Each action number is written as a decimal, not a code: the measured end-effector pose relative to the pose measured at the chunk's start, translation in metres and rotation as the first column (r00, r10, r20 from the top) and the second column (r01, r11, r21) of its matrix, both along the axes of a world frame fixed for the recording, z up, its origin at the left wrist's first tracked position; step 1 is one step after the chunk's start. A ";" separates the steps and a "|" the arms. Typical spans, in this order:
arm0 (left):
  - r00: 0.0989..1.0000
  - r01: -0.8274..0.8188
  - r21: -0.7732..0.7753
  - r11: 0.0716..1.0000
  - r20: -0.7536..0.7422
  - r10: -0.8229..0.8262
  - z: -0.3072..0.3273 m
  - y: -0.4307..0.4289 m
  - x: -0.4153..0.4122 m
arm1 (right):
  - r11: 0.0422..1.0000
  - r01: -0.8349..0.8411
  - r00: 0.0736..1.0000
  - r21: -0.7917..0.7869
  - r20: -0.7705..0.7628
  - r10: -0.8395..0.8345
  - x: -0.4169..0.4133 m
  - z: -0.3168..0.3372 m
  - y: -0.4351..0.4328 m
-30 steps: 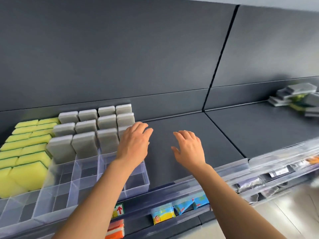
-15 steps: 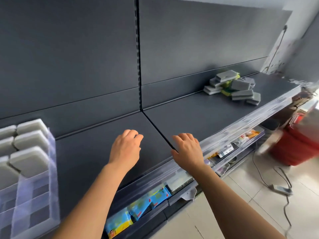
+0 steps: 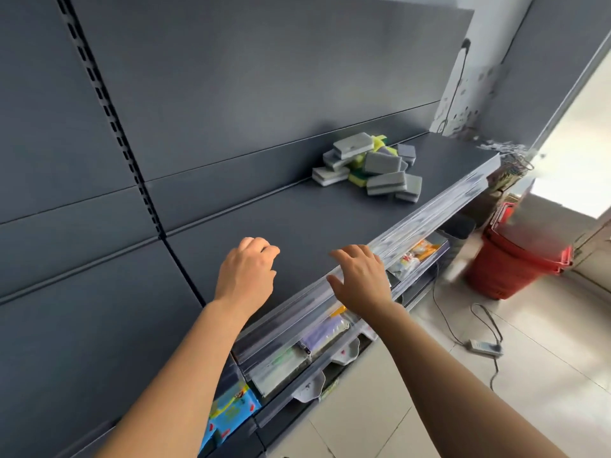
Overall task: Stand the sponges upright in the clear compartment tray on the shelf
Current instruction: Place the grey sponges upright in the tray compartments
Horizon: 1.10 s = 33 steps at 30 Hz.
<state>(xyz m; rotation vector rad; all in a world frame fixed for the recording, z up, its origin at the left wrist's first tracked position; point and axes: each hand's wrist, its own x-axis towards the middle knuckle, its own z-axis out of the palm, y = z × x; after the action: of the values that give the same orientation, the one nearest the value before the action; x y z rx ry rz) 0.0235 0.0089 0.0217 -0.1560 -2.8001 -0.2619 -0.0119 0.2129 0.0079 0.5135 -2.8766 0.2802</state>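
Observation:
A loose pile of grey and yellow-green sponges [image 3: 370,166] lies on the dark shelf [image 3: 297,223], far right and toward the back wall. My left hand [image 3: 246,272] hovers over the shelf's front part with fingers loosely curled, holding nothing. My right hand [image 3: 358,276] is above the shelf's clear front rail [image 3: 429,219], fingers relaxed and spread, empty. Both hands are well short of the pile. The clear compartment tray is out of view.
Below the shelf, clear-fronted rows hold packaged goods [image 3: 231,408]. Stacked red baskets [image 3: 515,259] stand on the tiled floor at right, with a power strip and cable [image 3: 482,345] lying near them. A slotted upright [image 3: 109,117] divides the back panels.
The view has swung right: the compartment tray with standing sponges has left the frame and the loose sponge pile has come closer. Both hands stay empty and have travelled right along the shelf.

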 end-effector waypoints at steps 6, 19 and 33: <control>0.998 0.057 0.017 0.998 -0.017 -0.057 0.003 0.042 -0.082 | 0.996 0.085 0.996 -0.019 0.009 -0.085 -0.068 0.000 0.044; 0.992 0.119 0.107 0.987 -0.063 -0.113 0.017 0.093 -0.276 | 0.985 0.172 0.985 -0.003 -0.012 -0.172 -0.235 0.012 0.092; 0.997 -0.002 0.152 0.988 0.082 -0.010 0.016 0.128 -0.417 | 0.987 0.103 0.993 0.120 0.045 -0.109 -0.332 0.000 0.113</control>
<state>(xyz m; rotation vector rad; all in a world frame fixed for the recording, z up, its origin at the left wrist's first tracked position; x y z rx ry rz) -0.3937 0.1372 0.0376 -0.1173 -2.8476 -0.4927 -0.3441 0.3254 0.0076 0.3758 -2.9712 0.1093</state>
